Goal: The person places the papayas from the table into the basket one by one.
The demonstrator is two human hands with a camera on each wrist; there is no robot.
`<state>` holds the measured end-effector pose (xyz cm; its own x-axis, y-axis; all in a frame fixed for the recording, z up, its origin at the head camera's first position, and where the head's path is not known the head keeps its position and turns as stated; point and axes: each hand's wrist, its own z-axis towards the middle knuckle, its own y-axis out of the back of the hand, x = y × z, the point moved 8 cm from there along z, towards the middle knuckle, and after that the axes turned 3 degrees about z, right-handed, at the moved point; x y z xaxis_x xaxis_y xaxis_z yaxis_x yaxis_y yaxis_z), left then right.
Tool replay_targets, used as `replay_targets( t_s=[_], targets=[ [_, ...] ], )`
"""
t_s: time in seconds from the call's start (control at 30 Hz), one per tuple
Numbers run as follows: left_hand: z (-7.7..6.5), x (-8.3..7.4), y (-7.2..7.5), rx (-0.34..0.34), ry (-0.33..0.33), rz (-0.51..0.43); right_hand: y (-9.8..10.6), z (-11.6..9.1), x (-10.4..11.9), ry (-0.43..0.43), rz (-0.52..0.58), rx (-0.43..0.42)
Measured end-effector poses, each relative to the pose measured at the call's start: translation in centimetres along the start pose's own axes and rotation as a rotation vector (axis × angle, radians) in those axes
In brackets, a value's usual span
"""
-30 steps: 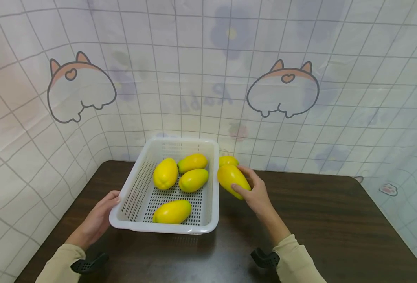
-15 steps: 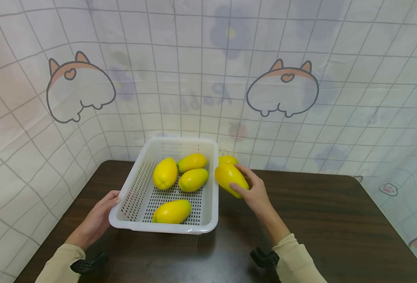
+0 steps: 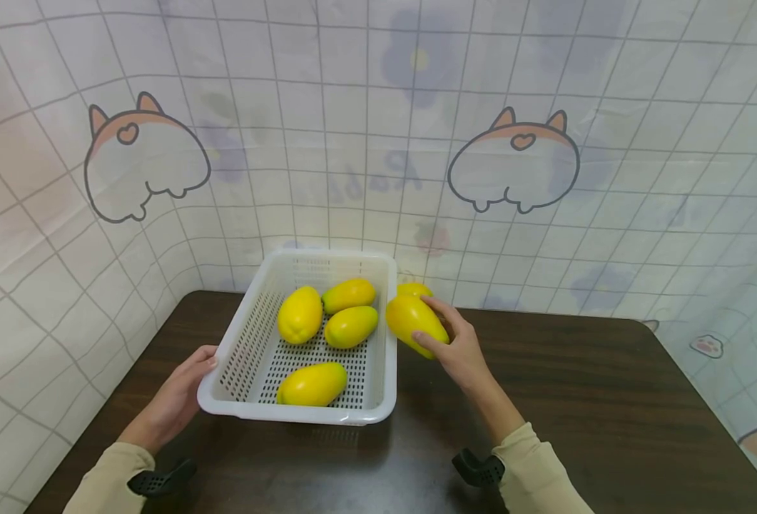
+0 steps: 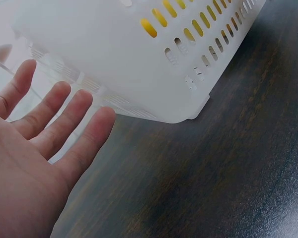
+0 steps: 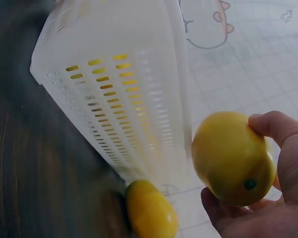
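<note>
In the head view my right hand [image 3: 458, 346] grips a yellow papaya [image 3: 414, 325] just outside the right rim of a white plastic basket [image 3: 387, 357]. The right wrist view shows the thumb and fingers around this papaya [image 5: 231, 153], its small green stem spot facing the camera. My left hand [image 3: 182, 392] holds the basket's left rim, thumb on top. In the left wrist view the left fingers [image 4: 97, 131] extend beneath the rim, outside the wall. Several yellow papayas [image 3: 312, 384] with greenish ends lie inside the basket.
Another papaya [image 3: 414, 290] lies on the table behind the held one, beside the basket; it is partly hidden. The dark wooden table [image 3: 577, 400] extends to the right. A white gridded cloth [image 3: 365, 128] with cartoon prints hangs behind the table and along its sides.
My right hand has moved slightly left with the papaya, bringing it up against or over the basket's right rim. The left hand and the basket have stayed in place.
</note>
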<state>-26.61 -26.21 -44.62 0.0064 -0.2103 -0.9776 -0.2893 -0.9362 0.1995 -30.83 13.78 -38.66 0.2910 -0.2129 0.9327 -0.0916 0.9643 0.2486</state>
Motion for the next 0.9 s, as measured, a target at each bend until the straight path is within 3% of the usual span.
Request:
replay_targets(
  t_s=[0.2,0.6,0.9],
  targets=[
    [0.0,0.1,0.0,0.004,-0.003,-0.006,-0.2,0.0,0.4,0.002,-0.023,-0.001],
    [0.0,0.1,0.0,0.006,-0.005,-0.023,-0.8,-0.2,0.9,0.002,0.055,0.038],
    [0.0,0.1,0.0,0.003,-0.007,-0.003,-0.9,-0.1,1.2,0.032,-0.009,0.015]
  ],
)
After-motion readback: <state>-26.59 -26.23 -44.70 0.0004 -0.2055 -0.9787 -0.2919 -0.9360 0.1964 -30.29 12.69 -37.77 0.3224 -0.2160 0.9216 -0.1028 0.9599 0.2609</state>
